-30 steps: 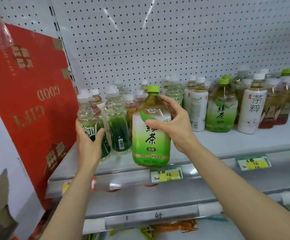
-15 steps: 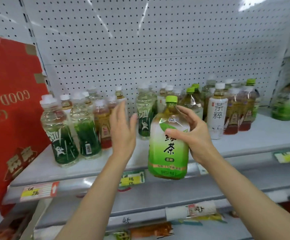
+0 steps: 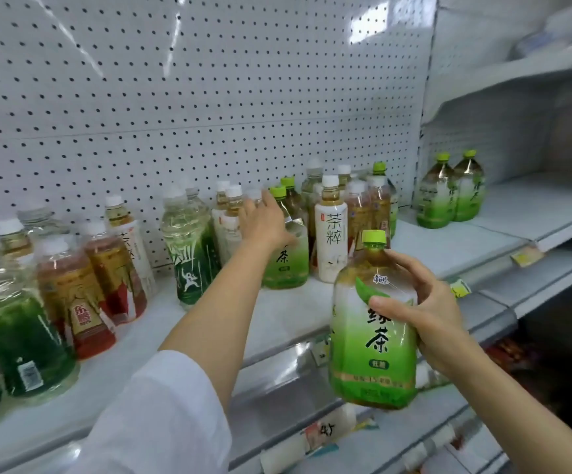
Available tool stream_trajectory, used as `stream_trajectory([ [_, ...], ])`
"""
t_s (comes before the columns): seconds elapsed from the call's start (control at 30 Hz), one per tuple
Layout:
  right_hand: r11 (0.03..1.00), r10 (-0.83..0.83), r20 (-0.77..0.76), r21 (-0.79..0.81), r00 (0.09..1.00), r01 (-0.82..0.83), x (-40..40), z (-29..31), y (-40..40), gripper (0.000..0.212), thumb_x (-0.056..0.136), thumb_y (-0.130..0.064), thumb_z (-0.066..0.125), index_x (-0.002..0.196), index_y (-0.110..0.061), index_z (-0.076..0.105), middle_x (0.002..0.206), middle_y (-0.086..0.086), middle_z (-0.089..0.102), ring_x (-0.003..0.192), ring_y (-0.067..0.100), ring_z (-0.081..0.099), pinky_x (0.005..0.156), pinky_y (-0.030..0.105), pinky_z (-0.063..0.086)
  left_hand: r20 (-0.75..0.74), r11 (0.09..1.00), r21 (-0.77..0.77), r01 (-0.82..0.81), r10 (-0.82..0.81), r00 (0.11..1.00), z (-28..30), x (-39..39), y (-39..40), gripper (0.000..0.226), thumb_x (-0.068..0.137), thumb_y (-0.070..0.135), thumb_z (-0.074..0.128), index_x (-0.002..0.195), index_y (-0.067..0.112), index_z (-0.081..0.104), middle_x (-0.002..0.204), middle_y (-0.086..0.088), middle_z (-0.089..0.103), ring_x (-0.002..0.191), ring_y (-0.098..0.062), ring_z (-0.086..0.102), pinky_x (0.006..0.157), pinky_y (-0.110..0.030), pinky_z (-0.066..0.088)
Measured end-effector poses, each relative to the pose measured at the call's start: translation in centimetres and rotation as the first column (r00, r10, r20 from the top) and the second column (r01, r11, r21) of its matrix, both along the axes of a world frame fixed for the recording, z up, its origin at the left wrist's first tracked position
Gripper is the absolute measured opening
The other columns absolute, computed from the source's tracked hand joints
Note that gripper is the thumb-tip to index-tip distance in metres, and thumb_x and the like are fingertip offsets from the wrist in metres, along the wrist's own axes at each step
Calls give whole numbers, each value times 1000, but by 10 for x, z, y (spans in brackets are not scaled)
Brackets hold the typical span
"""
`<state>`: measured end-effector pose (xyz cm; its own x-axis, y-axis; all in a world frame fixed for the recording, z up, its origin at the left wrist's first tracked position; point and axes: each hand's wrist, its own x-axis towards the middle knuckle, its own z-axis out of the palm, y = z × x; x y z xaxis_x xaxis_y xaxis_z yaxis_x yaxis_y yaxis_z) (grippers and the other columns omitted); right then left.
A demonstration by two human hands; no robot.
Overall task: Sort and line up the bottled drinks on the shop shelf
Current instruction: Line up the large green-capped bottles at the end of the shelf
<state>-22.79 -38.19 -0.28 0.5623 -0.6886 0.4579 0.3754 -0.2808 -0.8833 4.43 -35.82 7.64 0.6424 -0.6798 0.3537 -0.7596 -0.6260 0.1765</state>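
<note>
right hand (image 3: 428, 313) gripping green tea bottle (image 3: 373, 336), label 绿茶 | left hand (image 3: 264, 220) open, fingers spread on shelved bottle (image 3: 286, 254) | 茶粹 bottle (image 3: 331, 234) beside | pegboard (image 3: 175, 97) behind

held bottle (image 3: 375, 323): big green-tea, green cap, upright, near right, off shelf
shelf row (image 3: 229, 230): mixed btls, upright, uneven, far back
far right pair (image 3: 450, 189): 2 green-tea, touching

Left hand (image 3: 264, 224) has reached onto a shelved green tea bottle (image 3: 286, 258).
</note>
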Motion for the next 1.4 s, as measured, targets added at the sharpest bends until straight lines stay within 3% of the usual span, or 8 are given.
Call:
stream_trajectory([
  [0.13, 996, -86, 15, 36, 996, 85, -17, -5, -12, 71, 55, -6, 84, 121, -21, 63, 114, -8, 70, 108, 5, 64, 74, 18, 54, 63, 995, -62, -72, 76, 995, -4, 0, -8, 130, 61, 63, 84, 156, 6, 17, 155, -18, 33, 145, -36, 25, 119, -47, 24],
  [0.27, 981, -173, 56, 100, 983, 167, -32, -13, -18, 70, 54, -11, 83, 119, -25, 65, 116, -9, 70, 113, 12, 63, 80, 24, 55, 51, 955, -294, 31, -16, 999, -30, -10, 4, 121, 61, 59, 86, 152, 11, 22, 152, -19, 34, 139, -38, 31, 114, -48, 29],
  [0.47, 968, -211, 75, 153, 975, 198, -64, -18, -33, 74, 56, -9, 92, 123, -25, 65, 119, -3, 68, 112, 28, 65, 86, 47, 57, -252, 704, -709, -41, -199, 947, -39, -28, 25, 115, 56, 42, 94, 149, 20, 30, 147, -11, 48, 138, -31, 42, 112, -50, 37],
  [0.7, 968, -241, 84, 95, 967, 233, -119, 1, -75, 71, 59, -5, 81, 127, -16, 62, 122, -2, 67, 104, 9, 68, 74, 21, 55, -106, 420, -902, 103, -445, 889, -13, -102, 20, 83, 64, 44, 91, 136, 23, 54, 117, 13, 61, 108, -7, 59, 96, -23, 49],
  [0.9, 970, -239, 92, 72, 967, 233, -172, 3, -123, 66, 60, -3, 79, 123, -15, 63, 115, -5, 69, 102, 8, 67, 78, 20, 54, -143, 474, -871, 128, -495, 857, -26, -171, -40, 103, 58, 56, 90, 147, 22, 48, 143, 0, 56, 131, -14, 52, 112, -41, 42],
  [1.13, 964, -262, 86, 66, 961, 256, -209, -2, -193, 69, 60, -3, 79, 126, -13, 62, 116, -5, 69, 104, 8, 67, 78, 20, 54, -211, 522, -845, 119, -529, 822, -30, -197, -122, 115, 45, 76, 84, 142, 25, 53, 137, 2, 62, 127, -16, 56, 108, -42, 46],
  [1.3, 962, -272, 80, 29, 959, 270, -210, -1, -255, 68, 59, -3, 85, 121, -19, 65, 118, -3, 69, 113, 19, 63, 93, 31, 53, -178, 527, -825, 202, -583, 792, -24, -208, -184, 108, 54, 59, 90, 146, 21, 49, 144, -1, 56, 132, -16, 51, 112, -42, 42],
  [1.4, 964, -267, 71, -2, 961, 267, -206, 6, -289, 65, 59, -4, 84, 120, -17, 65, 110, -9, 71, 108, 12, 64, 87, 25, 53, -179, 530, -818, 223, -603, 778, -20, -209, -220, 110, 53, 60, 90, 147, 22, 47, 146, 0, 54, 133, -16, 50, 113, -43, 41],
])
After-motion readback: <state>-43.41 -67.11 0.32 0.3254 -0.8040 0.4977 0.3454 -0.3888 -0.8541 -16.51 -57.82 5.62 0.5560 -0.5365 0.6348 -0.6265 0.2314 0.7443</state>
